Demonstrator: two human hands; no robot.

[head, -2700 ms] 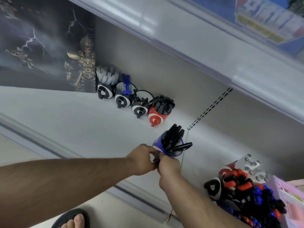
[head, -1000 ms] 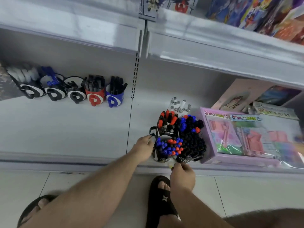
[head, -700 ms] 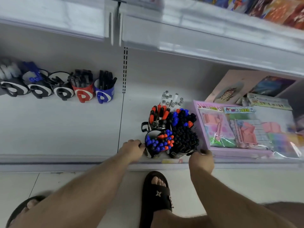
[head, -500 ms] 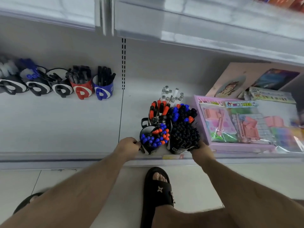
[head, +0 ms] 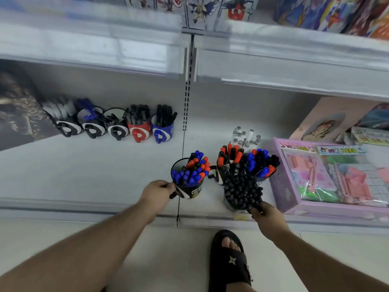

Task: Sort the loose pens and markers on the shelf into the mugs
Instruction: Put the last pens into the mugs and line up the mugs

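My left hand (head: 156, 191) grips the handle of a black mug (head: 188, 189) packed with blue, red and black markers, near the shelf's front edge. To its right stands a mug of black-capped markers (head: 242, 192); my right hand (head: 266, 213) holds it at its lower right side. Behind that one stand a mug of mixed red, blue and black markers (head: 248, 161) and a cluster of grey-capped white markers (head: 245, 137). A row of several filled mugs (head: 117, 125) lines the back left of the shelf.
A pink boxed stationery set (head: 328, 175) lies right of the mugs. The upper shelf's front rail (head: 273, 66) overhangs. A dark poster (head: 19, 106) leans at far left. My sandalled foot (head: 230, 260) is on the floor below the white shelf (head: 94, 165).
The black mug with mixed markers has moved left, away from the cluster, in my left hand. My right hand stays at the black-capped mug. The view has shifted.
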